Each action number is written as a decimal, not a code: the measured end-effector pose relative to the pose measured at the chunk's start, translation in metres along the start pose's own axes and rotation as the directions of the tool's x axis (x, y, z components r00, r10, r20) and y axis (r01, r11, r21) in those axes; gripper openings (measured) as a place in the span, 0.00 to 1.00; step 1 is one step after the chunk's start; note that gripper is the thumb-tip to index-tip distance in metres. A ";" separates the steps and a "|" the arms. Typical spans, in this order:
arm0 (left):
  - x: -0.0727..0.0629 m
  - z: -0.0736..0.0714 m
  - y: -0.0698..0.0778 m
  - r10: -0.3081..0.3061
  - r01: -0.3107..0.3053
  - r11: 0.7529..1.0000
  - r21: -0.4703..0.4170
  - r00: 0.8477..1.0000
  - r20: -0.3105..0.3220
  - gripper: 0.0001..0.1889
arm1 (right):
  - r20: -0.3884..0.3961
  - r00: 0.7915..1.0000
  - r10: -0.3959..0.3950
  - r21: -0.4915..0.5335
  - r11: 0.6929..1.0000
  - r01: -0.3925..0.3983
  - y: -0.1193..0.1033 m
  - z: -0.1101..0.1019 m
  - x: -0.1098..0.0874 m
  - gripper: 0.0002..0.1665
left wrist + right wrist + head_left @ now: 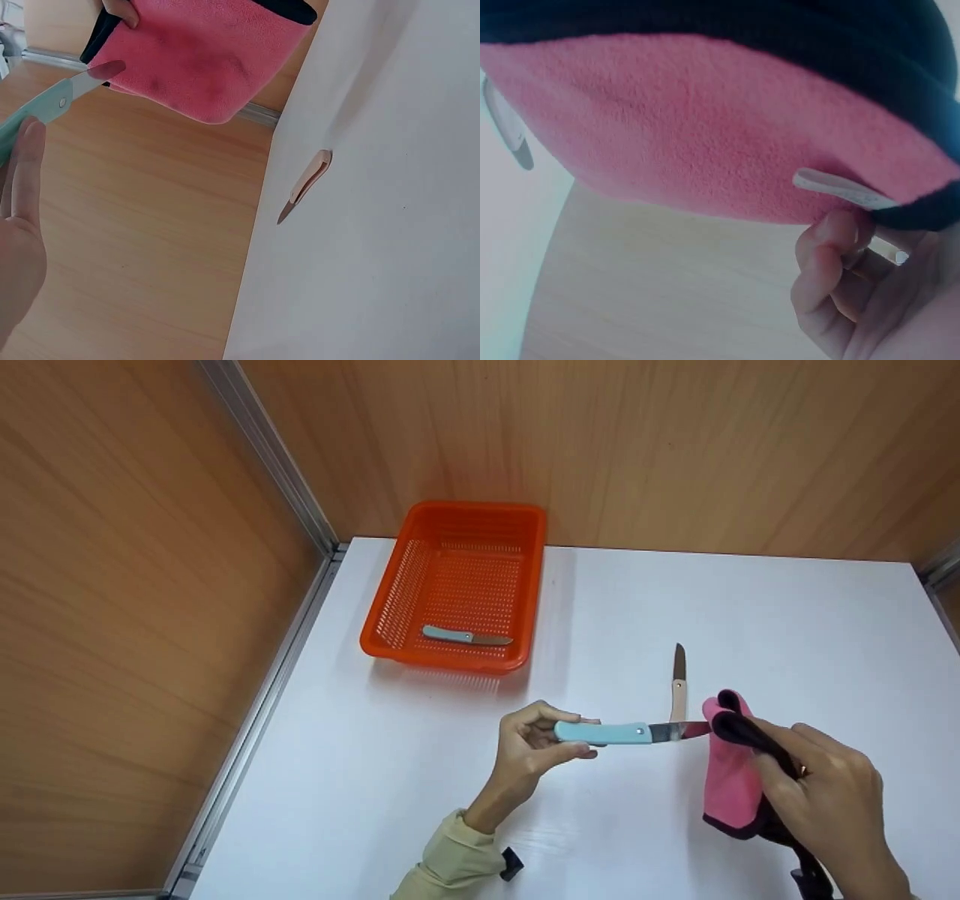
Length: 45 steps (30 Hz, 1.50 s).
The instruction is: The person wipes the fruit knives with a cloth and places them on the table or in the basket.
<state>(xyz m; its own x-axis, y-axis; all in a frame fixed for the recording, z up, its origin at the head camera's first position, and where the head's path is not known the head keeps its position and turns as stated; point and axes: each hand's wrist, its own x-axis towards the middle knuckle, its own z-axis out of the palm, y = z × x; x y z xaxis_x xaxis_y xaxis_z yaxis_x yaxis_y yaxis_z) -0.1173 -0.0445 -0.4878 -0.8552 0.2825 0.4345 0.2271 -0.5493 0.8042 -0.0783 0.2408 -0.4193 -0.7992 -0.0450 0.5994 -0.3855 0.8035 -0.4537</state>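
Observation:
My left hand [529, 742] grips a folding knife [606, 733] by its light blue handle, with the blade out and pointing right. In my right hand [832, 787] is a pink cloth [731, 787] with black edging, pinched between fingers and thumb and hanging down. The blade's tip is right at the cloth's folded top edge in the head view. In the left wrist view the pink cloth [195, 60] spreads behind the blade [97, 73] and shows darker patches. A white tag [840, 187] sticks out of the cloth close to my right fingers.
A beige-handled knife [679, 690] lies unfolded on the white table [622, 607] beyond my hands. At the back left stands an orange basket [536, 585] with another blue-handled knife [450, 634] inside. Wooden panels [675, 450] border the table at the back and left.

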 end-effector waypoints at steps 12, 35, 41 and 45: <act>-0.002 0.001 -0.006 -0.058 0.059 0.998 0.024 0.998 -0.020 0.15 | -0.149 0.987 -0.060 0.079 0.994 0.072 -0.031 -0.012 0.013 0.13; -0.002 0.013 -0.006 -0.085 0.085 0.996 -0.015 0.996 -0.024 0.16 | 0.068 0.973 -0.219 0.014 0.976 0.218 -0.038 0.021 -0.013 0.22; -0.004 0.013 -0.006 -0.071 0.069 0.996 -0.050 0.997 -0.030 0.15 | 0.113 0.980 -0.161 -0.032 0.986 0.166 -0.038 0.019 -0.013 0.21; -0.005 0.013 -0.005 -0.065 0.064 0.997 -0.048 0.997 -0.030 0.15 | 0.130 0.985 -0.113 -0.052 0.991 0.120 -0.038 0.018 -0.013 0.20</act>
<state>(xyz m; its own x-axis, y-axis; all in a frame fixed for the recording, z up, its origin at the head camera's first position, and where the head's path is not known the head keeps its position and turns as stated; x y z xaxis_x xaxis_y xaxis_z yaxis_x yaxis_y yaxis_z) -0.1084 -0.0331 -0.4891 -0.8819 0.2938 0.3686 0.1496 -0.5671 0.8099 -0.0614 0.2000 -0.4219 -0.8039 -0.2120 0.5557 -0.4541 0.8221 -0.3433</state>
